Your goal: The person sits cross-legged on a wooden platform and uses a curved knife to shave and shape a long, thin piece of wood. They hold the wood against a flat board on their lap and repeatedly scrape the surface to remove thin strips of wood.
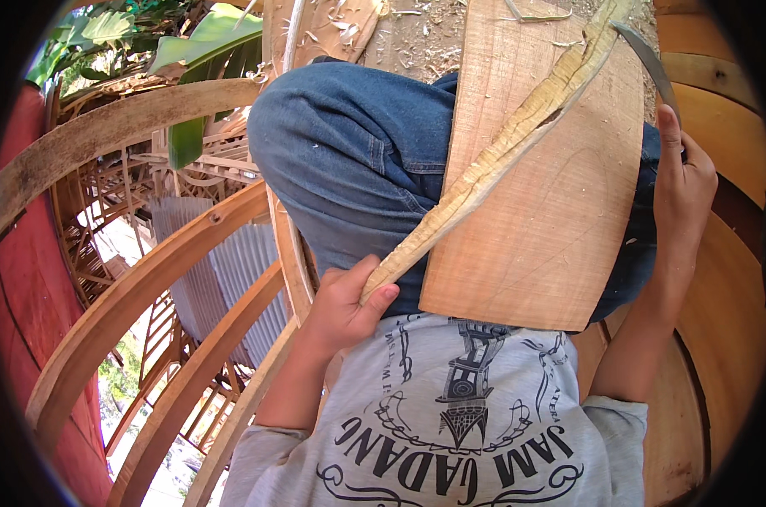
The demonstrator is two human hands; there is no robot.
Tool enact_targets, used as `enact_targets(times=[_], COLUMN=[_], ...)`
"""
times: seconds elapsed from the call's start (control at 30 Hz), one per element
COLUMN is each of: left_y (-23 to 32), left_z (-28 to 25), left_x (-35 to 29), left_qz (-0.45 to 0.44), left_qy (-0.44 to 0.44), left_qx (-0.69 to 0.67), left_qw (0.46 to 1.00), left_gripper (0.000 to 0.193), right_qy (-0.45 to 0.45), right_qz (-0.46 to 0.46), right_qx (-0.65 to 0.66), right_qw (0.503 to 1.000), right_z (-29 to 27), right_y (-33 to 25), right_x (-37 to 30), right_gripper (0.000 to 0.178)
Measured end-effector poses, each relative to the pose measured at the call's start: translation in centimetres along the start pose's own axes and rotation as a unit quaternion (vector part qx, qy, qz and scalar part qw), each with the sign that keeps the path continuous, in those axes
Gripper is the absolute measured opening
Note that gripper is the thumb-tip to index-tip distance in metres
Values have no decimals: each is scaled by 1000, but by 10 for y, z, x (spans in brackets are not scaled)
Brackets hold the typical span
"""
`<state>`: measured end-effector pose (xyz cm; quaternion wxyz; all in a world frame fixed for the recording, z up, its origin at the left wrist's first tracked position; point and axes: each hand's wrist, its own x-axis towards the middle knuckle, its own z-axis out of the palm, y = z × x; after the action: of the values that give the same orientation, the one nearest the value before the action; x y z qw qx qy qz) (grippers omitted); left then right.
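Note:
A long, rough yellowish strip of wood or bark (457, 203) runs diagonally over a flat wooden board (552, 245) lying on my lap. The strip's lower end sits in my left hand (342, 306), fingers wrapped round it and thumb along its side. On the right, my right hand (685, 173) grips a knife (649, 61), whose handle is mostly hidden by the fingers. The dark, slightly curved blade points up and left, its tip beside the strip's far end. That far end runs out past the top of the picture.
Curved wooden ribs (155, 291) stand at the left, with corrugated metal sheets (222, 279) and a red surface (37, 287) beyond them. Wood shavings (412, 38) lie on planks ahead of my knees. Curved planking (729, 279) rises at the right. Large green leaves (206, 51) hang at the upper left.

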<state>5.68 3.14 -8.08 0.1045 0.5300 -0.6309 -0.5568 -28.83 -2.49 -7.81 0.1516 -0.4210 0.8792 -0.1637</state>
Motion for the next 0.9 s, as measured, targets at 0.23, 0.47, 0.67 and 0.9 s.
enact_targets(times=[0.23, 0.47, 0.67, 0.9], left_y=[7, -3, 3, -3], left_z=[7, 9, 12, 8], left_x=[7, 5, 9, 4], left_qz=[-6, -15, 8, 36], left_qy=[24, 48, 51, 42], left_qx=[-1, -40, -2, -36], left_qw=[1000, 998, 999, 998], left_gripper=[27, 27, 25, 27], right_qy=[-104, -105, -80, 18], right_qz=[-240, -254, -195, -19], right_qx=[14, -21, -38, -53], right_qw=[965, 961, 977, 998], right_z=[19, 32, 24, -13], right_y=[-36, -44, -31, 34], right_x=[-61, -58, -52, 30], right_gripper=[56, 58, 59, 66])
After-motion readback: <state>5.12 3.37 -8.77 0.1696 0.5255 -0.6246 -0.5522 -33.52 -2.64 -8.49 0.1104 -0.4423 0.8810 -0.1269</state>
